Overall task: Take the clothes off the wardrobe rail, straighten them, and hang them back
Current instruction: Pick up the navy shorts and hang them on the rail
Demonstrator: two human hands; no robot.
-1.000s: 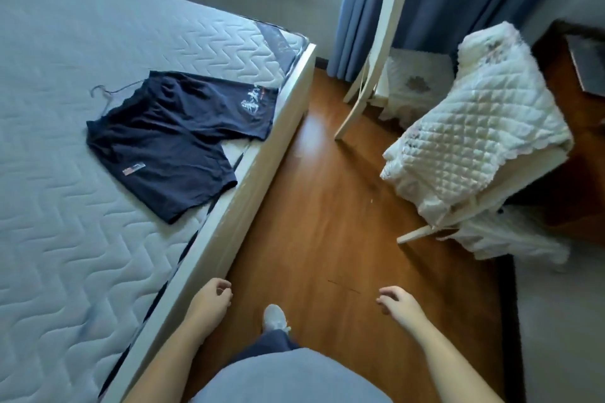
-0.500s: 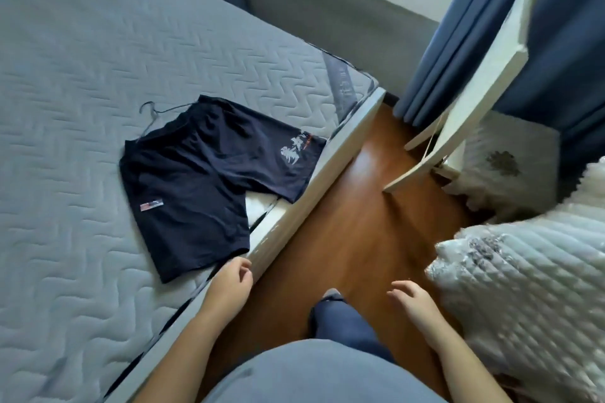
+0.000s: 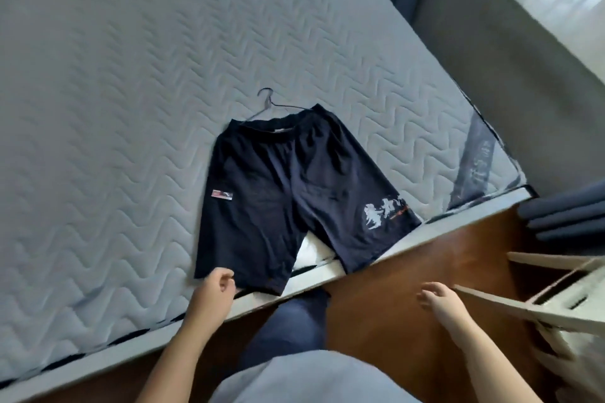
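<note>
Lying flat on the grey quilted bed (image 3: 114, 108), the dark navy shorts (image 3: 288, 193) sit against its near edge, toward the right-hand corner, with the waistband pointing away from the person and both legs toward them. The leg with the white print reaches over the bed's edge above the wooden floor (image 3: 386, 311); the other leg, with a small label, ends just at that edge. A thin wire hanger (image 3: 270, 104) pokes out from the waistband, its hook resting on the bed. The left hand (image 3: 212, 288) is at the hem of the labelled leg with its fingers (image 3: 226, 275) curled; blur makes it hard to tell whether they pinch the cloth or merely touch it. The right hand (image 3: 438, 303) hangs over the floor, well apart from the shorts, fingers loosely spread and holding nothing, close to a pale wooden frame (image 3: 497, 302).
</note>
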